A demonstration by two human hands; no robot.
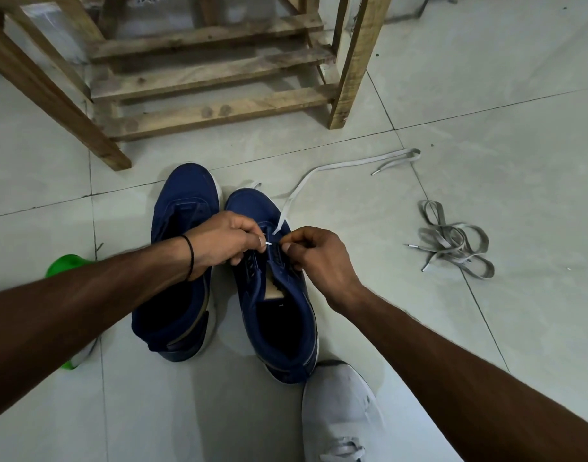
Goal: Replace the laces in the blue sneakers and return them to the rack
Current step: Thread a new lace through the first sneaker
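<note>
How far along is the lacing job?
Done: old laces seem removed; a lace pile lies aside. In hand: the left hand pinches a lace tip at the right sneaker's eyelets, and the right hand grips its flap. Left: most of this lacing, the left sneaker, the rack.

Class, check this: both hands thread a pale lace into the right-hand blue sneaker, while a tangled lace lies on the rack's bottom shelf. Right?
One slip: the head view shows the tangled lace on the floor tiles, not on the rack. The left hand and right hand do thread a pale lace into the right-hand sneaker.
</note>
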